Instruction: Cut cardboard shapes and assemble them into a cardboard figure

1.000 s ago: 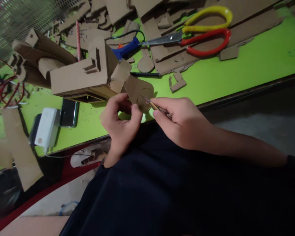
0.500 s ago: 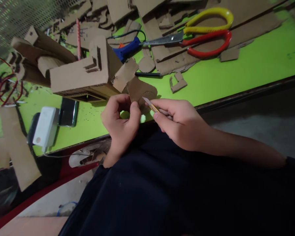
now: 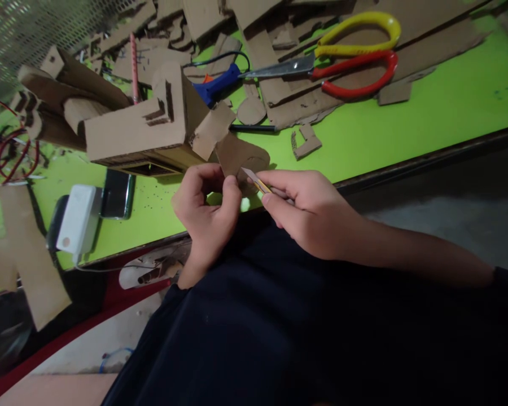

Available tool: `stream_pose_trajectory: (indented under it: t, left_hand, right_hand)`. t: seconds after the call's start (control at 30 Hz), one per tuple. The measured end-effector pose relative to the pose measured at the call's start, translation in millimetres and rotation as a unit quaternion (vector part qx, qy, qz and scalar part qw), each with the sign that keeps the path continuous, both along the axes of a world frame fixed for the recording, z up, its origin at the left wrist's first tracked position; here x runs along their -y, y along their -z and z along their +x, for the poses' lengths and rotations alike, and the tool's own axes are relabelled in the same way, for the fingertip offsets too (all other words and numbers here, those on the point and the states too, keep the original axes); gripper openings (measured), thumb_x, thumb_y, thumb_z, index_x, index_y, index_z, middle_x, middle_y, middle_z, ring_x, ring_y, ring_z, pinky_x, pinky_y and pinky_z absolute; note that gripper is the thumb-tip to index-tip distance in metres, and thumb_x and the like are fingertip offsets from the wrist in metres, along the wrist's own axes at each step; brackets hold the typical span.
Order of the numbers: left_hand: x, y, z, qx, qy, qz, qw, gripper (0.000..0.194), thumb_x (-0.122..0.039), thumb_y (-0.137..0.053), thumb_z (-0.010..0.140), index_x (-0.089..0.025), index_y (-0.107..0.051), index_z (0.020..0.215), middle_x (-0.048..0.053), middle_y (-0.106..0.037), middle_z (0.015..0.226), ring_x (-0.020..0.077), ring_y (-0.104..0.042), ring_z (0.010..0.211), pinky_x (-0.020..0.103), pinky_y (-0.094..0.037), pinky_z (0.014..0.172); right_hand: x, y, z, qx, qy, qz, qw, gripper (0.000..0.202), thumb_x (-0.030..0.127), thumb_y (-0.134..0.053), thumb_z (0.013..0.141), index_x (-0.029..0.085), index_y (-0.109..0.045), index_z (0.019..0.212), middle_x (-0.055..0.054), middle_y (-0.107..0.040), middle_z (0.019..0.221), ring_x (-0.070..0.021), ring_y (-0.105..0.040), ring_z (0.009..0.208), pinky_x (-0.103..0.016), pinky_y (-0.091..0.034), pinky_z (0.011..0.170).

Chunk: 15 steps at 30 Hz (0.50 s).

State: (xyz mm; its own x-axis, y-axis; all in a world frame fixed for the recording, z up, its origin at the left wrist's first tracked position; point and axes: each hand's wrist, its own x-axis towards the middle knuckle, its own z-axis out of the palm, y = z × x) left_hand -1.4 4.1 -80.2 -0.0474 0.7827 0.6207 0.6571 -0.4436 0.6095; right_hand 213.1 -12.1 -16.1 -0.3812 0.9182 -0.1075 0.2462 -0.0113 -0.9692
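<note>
Between thumb and fingers, my left hand (image 3: 209, 197) pinches a small piece of cardboard (image 3: 239, 155) with a rounded end and a curved line marked on it. My right hand (image 3: 309, 208) is closed round a utility knife (image 3: 261, 186) with a yellow edge. Its blade lies against the cardboard near the curved line; I cannot tell how deep it goes. Just beyond my left hand stands a cardboard box model (image 3: 139, 129) with a rectangular opening in its lower side. A loose cardboard flap (image 3: 214, 131) is beside the box's right end.
Scissors (image 3: 355, 62) with yellow and red handles lie on cardboard scraps at the back, near a blue glue gun (image 3: 220, 84). A black pen (image 3: 254, 128) and an L-shaped scrap (image 3: 307, 142) lie nearer. A white charger (image 3: 79, 217) and a phone (image 3: 117, 193) rest at left.
The knife blade has shifted very slightly left along the cardboard with my right hand. My left hand keeps its pinch on the piece.
</note>
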Motion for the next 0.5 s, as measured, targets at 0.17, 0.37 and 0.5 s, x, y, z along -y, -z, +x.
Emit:
stream_pose_trajectory:
  t: [0.17,0.37,0.5]
  left_hand:
    - [0.9,-1.1,1.0,0.035,0.008,-0.01,0.999,0.016,-0.041,-0.078,0.112,-0.027,-0.072,0.107,0.0,-0.072,0.087,0.0147,-0.07,0.072,0.041,-0.061,0.062]
    - [4.2,-1.8,2.5,0.017,-0.011,-0.013,1.0,0.012,-0.041,-0.075,0.112,-0.03,-0.071,0.107,0.0,-0.073,0.087,0.0167,-0.069,0.073,0.041,-0.062,0.063]
    - [5.9,-4.1,-1.1,-0.009,0.011,-0.013,1.0,0.015,-0.042,-0.076,0.115,-0.03,-0.072,0.108,0.002,-0.073,0.091,0.0172,-0.07,0.076,0.043,-0.063,0.065]
  right_hand:
    - [-1.5,-2.0,-0.5,0.004,-0.006,-0.001,1.0,0.018,0.02,-0.058,0.111,0.021,-0.069,0.097,0.003,-0.062,0.074,-0.0169,-0.054,0.075,-0.033,-0.036,0.073]
    - [-1.1,-2.3,-0.2,0.002,-0.002,0.002,1.0,0.02,0.021,-0.057,0.112,0.021,-0.07,0.097,0.001,-0.063,0.075,-0.0186,-0.059,0.08,-0.033,-0.042,0.077]
    - [1.3,-2.6,-0.1,0.033,0.01,0.017,0.999,0.023,0.022,-0.057,0.114,0.021,-0.074,0.098,0.0,-0.064,0.075,-0.0196,-0.06,0.079,-0.033,-0.044,0.077]
